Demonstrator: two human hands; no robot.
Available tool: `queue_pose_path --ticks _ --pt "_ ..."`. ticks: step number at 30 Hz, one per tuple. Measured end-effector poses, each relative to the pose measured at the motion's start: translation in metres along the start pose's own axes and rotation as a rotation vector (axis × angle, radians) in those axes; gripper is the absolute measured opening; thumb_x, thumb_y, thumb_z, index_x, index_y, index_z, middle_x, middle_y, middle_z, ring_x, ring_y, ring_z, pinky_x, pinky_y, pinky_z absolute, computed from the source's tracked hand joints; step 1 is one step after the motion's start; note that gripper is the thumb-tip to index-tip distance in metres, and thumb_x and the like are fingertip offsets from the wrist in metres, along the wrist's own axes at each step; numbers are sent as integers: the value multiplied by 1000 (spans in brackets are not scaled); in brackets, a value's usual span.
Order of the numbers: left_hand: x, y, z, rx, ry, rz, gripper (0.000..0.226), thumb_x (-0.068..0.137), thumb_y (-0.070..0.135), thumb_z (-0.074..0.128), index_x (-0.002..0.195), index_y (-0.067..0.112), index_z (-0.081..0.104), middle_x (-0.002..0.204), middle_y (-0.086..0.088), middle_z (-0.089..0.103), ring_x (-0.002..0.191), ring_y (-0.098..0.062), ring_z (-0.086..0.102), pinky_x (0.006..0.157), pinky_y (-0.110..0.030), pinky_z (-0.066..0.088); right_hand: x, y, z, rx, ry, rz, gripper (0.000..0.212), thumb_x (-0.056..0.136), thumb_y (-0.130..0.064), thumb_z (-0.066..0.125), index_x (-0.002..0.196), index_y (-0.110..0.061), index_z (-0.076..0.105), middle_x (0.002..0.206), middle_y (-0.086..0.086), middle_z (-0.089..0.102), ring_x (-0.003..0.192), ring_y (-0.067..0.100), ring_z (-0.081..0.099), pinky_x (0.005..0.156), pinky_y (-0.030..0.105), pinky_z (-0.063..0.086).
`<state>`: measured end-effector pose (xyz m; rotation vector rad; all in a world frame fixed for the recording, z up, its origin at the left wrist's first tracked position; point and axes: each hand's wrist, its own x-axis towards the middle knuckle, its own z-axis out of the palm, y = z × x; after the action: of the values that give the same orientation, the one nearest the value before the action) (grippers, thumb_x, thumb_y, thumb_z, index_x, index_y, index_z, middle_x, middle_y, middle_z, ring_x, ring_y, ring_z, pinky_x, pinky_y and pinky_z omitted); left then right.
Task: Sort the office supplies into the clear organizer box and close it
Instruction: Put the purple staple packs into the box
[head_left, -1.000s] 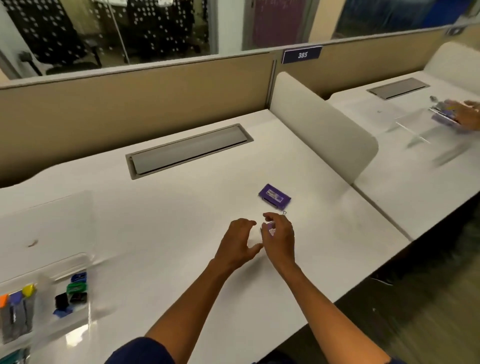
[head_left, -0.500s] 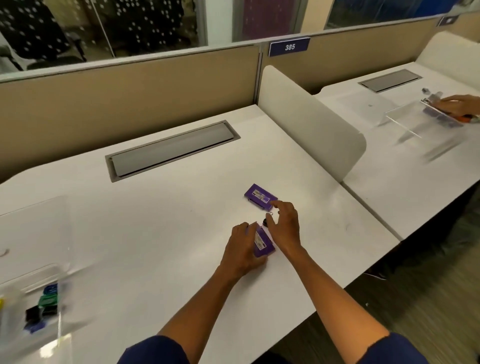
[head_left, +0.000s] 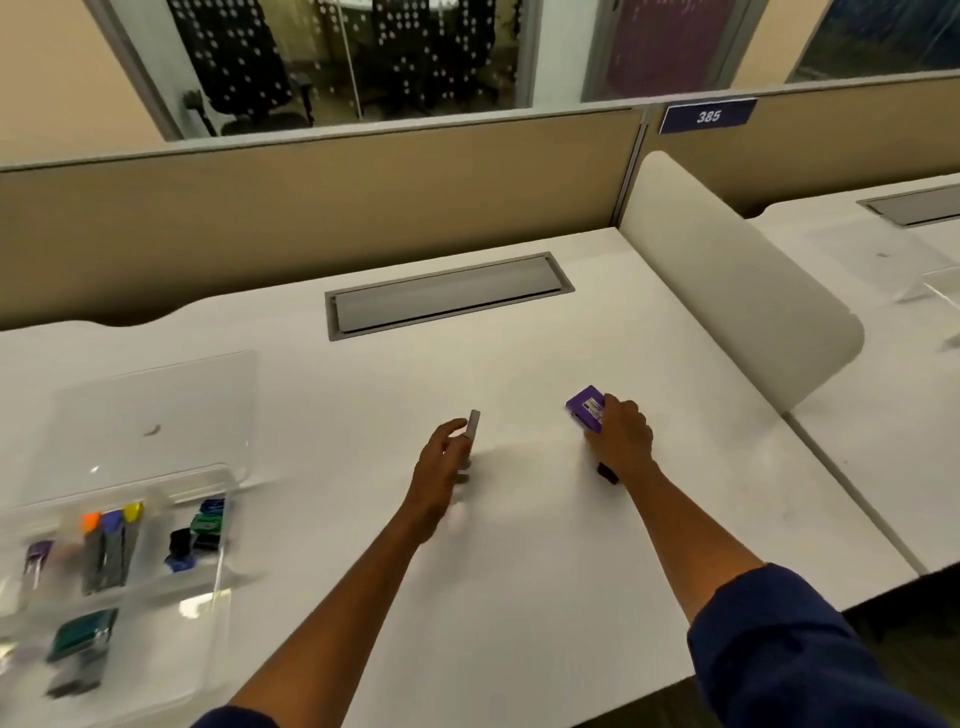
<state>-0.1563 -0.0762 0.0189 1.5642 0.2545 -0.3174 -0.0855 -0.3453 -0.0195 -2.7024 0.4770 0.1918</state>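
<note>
Both hands are now lying well apart on the white desk (head_left: 519, 571), where half a second ago they were working side by side over a small purple box. That box is now showing only as a thin grey edge pinched upright in the left hand (head_left: 444, 462), which is holding it by thumb and fingertips above the desk, part of the way toward the clear plastic organizer box (head_left: 223, 525). The right hand (head_left: 623, 441) is reaching forward and closing its fingers over the near end of a second small purple box with a white label (head_left: 585, 409), which is lying flat on the desk; whether it is already gripping it I cannot tell. A small black object (head_left: 608, 474) is peeking out just under the right wrist, too blurred to identify. The organizer is sitting at the left edge of the desk with its transparent lid (head_left: 156, 410) standing open behind it, and its compartments are holding coloured markers (head_left: 111, 545), binder clips (head_left: 200, 530) and a teal pad (head_left: 83, 636).
</note>
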Motion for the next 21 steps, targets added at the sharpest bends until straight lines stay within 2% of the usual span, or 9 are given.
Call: queue_pose_path --ticks 3,6,9,12,14,16,18,21 --pt "-9 10 -27 -343 21 -114 38 94 47 43 118 21 59 117 -12 62 93 -36 65 80 -46 52 -5 -14 -8 117 58 -31 68 73 -22 79 130 -7 44 124 19 47 111 37 54 89 41 49" --pt "-18 17 -55 -532 39 -181 48 97 54 32 124 20 54 119 -14 65 99 -48 65 74 -44 51 -21 -49 -14 333 72 -134 72 67 -29 86 126 -8 52 118 11 55 104 24 57 77 29 46" --pt "-26 19 -86 -624 30 -205 61 94 64 23 124 22 55 119 -13 66 101 -47 65 71 -40 49 -47 -103 -17 538 -18 -260 51 69 -29 84 113 -12 63 105 1 65 91 14 60 74 21 45" --pt "-36 19 -121 -660 57 -194 68 91 70 24 127 22 55 116 -13 66 97 -42 66 72 -41 48 -78 -156 -19 624 -132 -362 25 74 -32 78 94 -18 71 84 -6 69 73 8 61 66 15 46" --pt "-45 21 -144 -680 85 -179 70 89 71 29 129 20 55 116 -14 64 96 -41 64 74 -43 48 -96 -185 -19 640 -205 -436 20 80 -36 73 84 -16 70 67 -5 63 59 9 54 56 17 43" --pt "-56 21 -167 -732 107 -150 69 87 70 35 130 20 54 119 -13 63 101 -43 63 78 -46 50 -113 -211 -17 684 -282 -486 31 86 -38 66 77 -9 66 56 0 55 49 12 47 50 22 40" --pt "-67 20 -187 -811 127 -118 63 88 66 40 130 20 54 122 -13 64 108 -46 62 86 -53 50 -130 -234 -10 772 -387 -498 37 90 -39 62 79 -4 65 55 4 55 47 15 46 50 26 40" --pt "-86 16 -212 -926 175 -65 54 94 54 41 133 18 51 129 -17 60 112 -49 59 93 -60 47 -157 -268 10 906 -571 -480 34 93 -34 60 95 0 67 68 8 60 54 18 52 54 29 46"
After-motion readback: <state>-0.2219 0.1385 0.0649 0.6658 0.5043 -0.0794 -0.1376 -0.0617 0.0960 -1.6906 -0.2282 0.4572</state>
